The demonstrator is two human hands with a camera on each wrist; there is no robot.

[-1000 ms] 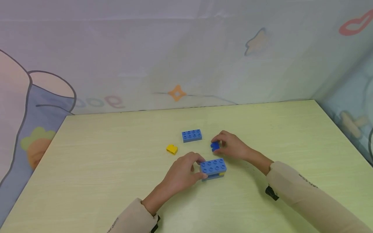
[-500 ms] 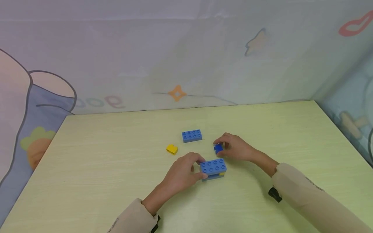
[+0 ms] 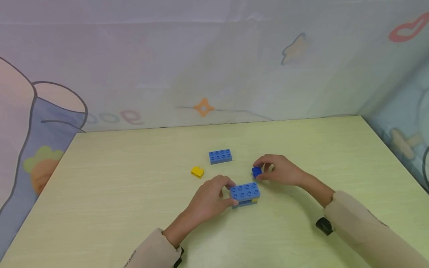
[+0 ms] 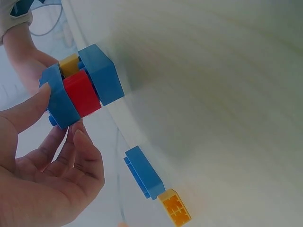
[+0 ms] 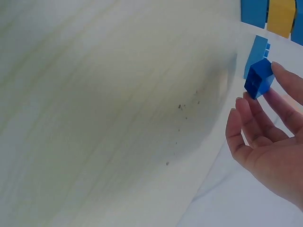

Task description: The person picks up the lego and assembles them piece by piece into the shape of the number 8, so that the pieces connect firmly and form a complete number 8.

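The little dark blue block (image 3: pixel 256 172) is just past the block stack (image 3: pixel 245 193) — the right hand (image 3: pixel 281 170) pinches it between thumb and fingers. The left hand (image 3: pixel 207 197) holds the stack up high, thumb on one side and fingers on the other. Both look light, hard and smooth, so I'd grab the flat sides — not the bumps. A yellow block (image 3: pixel 197 172) and a long blue block (image 3: pixel 220 156) lie near on the desk (image 3: pixel 134 178).

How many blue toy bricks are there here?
4: the top brick and the bottom brick of the stack in the left hand, the small brick in the right hand, and the loose brick lying farther back. Others may be hidden inside the stack.
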